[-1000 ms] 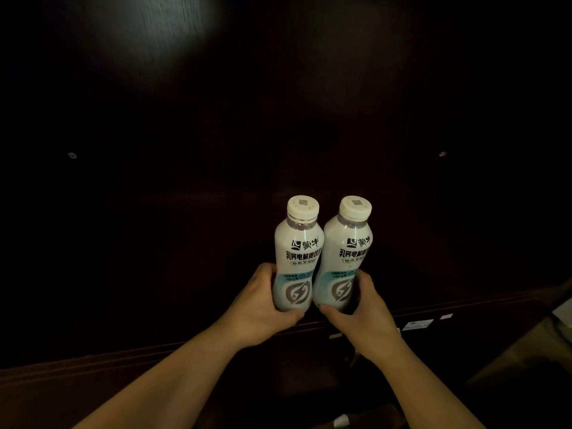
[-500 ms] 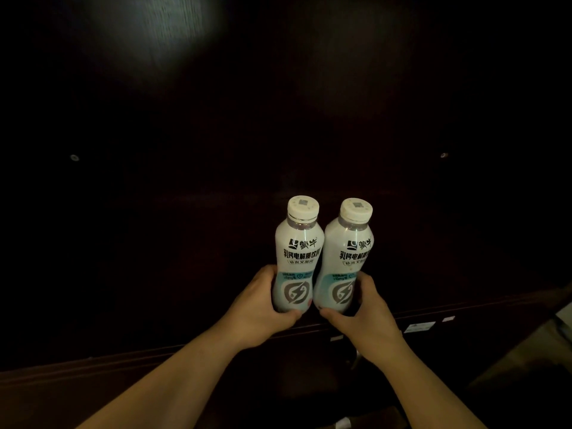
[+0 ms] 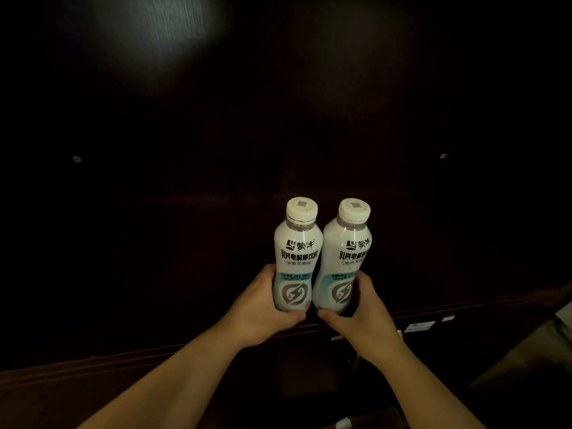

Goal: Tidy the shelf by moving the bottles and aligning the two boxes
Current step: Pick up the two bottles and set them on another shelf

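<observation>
Two white drink bottles with white caps and black lettering stand upright side by side, touching, just inside the front edge of a dark shelf. My left hand (image 3: pixel 263 308) grips the base of the left bottle (image 3: pixel 297 249). My right hand (image 3: pixel 360 320) wraps the base of the right bottle (image 3: pixel 346 252). The lower parts of both bottles are partly hidden by my fingers. No boxes are in view.
The dark wooden shelf (image 3: pixel 154 305) is dimly lit, with its front edge (image 3: pixel 433 312) running across the lower frame. Small white labels (image 3: pixel 420 327) stick on that edge at the right. Two metal pegs (image 3: pixel 76 159) sit on the back panel.
Both bottles and both hands have stayed almost in place; the view has shifted very slightly.
</observation>
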`<state>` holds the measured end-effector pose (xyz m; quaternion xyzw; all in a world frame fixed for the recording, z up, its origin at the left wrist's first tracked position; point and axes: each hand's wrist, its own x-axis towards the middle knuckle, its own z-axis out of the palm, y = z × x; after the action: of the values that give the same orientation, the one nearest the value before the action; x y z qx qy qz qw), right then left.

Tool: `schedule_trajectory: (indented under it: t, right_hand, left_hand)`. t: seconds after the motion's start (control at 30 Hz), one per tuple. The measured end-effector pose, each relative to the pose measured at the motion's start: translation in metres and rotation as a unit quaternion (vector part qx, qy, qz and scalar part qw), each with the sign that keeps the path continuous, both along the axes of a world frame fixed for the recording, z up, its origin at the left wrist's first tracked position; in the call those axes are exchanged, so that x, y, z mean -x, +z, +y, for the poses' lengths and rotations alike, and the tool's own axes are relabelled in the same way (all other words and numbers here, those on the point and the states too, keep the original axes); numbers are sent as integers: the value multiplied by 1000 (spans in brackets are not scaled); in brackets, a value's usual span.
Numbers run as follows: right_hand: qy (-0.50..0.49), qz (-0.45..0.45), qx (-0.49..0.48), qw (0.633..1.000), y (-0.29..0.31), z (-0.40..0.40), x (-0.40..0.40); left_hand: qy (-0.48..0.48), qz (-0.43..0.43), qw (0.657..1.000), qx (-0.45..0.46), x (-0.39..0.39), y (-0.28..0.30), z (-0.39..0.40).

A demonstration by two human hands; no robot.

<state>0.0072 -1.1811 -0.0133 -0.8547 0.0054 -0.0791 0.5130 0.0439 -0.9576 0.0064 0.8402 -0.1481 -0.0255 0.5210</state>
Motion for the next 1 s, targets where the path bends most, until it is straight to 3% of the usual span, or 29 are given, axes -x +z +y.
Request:
schedule_trajectory:
  t: [1.0]
  right_hand:
    - [-11,-8,-13,1000,-4,2,0]
  left_hand:
    - [-5,0,1000,-1,1,1,0]
